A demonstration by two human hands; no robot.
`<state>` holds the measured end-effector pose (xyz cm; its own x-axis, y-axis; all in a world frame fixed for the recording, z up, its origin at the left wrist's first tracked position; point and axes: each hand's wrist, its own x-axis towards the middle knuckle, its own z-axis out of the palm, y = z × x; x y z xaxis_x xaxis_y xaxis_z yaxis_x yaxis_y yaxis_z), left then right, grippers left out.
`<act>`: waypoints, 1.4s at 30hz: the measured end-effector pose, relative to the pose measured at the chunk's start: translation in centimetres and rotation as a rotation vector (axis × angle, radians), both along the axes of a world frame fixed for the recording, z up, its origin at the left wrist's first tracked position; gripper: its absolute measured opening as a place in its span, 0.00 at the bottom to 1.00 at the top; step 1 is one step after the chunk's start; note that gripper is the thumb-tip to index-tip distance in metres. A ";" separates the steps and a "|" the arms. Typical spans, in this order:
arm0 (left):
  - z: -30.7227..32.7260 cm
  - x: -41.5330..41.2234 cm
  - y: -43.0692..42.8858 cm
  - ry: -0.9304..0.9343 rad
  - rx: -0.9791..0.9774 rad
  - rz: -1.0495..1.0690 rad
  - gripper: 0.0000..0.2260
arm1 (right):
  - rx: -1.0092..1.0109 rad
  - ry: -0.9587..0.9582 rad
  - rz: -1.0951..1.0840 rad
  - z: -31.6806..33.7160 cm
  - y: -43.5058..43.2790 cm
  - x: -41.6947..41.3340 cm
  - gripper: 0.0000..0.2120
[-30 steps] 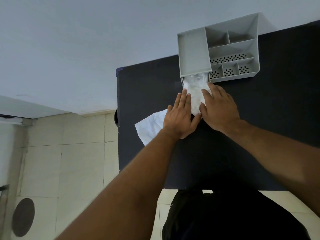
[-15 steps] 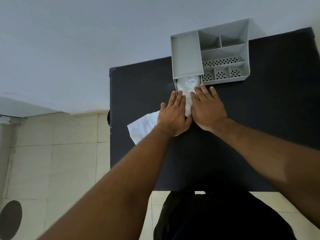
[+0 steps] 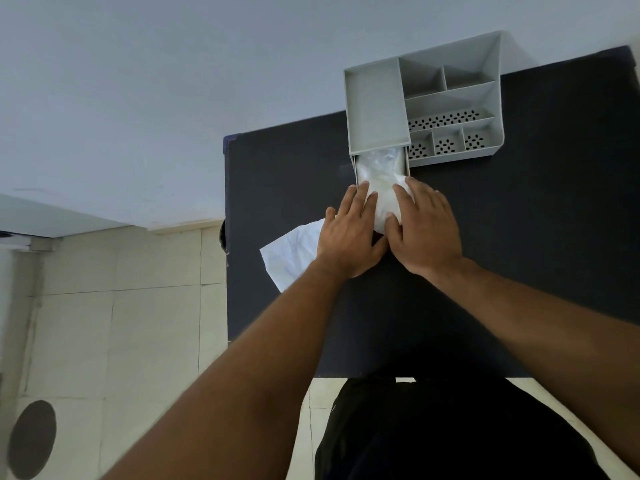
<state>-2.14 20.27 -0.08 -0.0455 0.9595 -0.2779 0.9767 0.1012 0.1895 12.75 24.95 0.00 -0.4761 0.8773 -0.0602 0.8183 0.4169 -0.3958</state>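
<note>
A grey plastic organizer (image 3: 450, 98) with several compartments stands at the far edge of a black table (image 3: 536, 220). From the drawer slot under its left section sticks out a white, crinkly plastic packet (image 3: 381, 181). My left hand (image 3: 349, 233) lies flat with straight fingers against the packet's left side. My right hand (image 3: 426, 230) lies flat on its right side, fingers extended over it. The packet's near end is hidden between the two hands.
A crumpled white sheet (image 3: 294, 251) lies on the table partly under my left wrist, close to the table's left edge (image 3: 227, 237). Tiled floor (image 3: 121, 323) lies to the left and a pale wall (image 3: 173, 81) behind the table.
The view has shifted a little. Both hands stay on the packet, which reaches slightly less far out of the drawer slot than a second ago.
</note>
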 end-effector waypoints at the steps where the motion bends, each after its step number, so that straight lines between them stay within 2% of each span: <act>1: 0.0 0.2 -0.2 0.001 -0.007 -0.019 0.32 | -0.011 0.010 0.011 -0.2 -0.3 0.2 0.26; 7: -0.5 0.6 -0.3 0.001 -0.054 -0.017 0.25 | -0.089 -0.048 0.114 -0.7 -0.6 0.9 0.33; 13: 0.2 0.3 0.9 0.054 -0.072 -0.052 0.24 | -0.070 -0.135 0.193 -0.2 0.5 0.9 0.36; 22: 0.8 0.3 1.7 0.080 -0.080 -0.070 0.22 | -0.084 -0.258 0.228 0.1 1.7 0.2 0.31; 27: 1.0 -0.3 1.9 0.040 -0.056 -0.027 0.29 | -0.062 -0.224 0.210 -0.2 1.4 0.3 0.35; 31: 1.1 -1.3 2.7 0.097 -0.170 -0.059 0.42 | -0.062 -0.291 0.263 -0.3 2.0 0.3 0.44; 33: 1.1 -1.5 3.3 0.146 -0.200 -0.084 0.45 | -0.072 -0.331 0.291 -0.3 2.7 0.2 0.50; 37: 1.3 -0.9 4.2 0.201 -0.221 -0.087 0.44 | -0.086 -0.410 0.312 -0.4 4.3 -0.3 0.60; 42: 1.3 -0.6 4.3 0.221 -0.280 -0.099 0.40 | -0.047 -0.511 0.349 -0.5 5.7 -1.0 0.58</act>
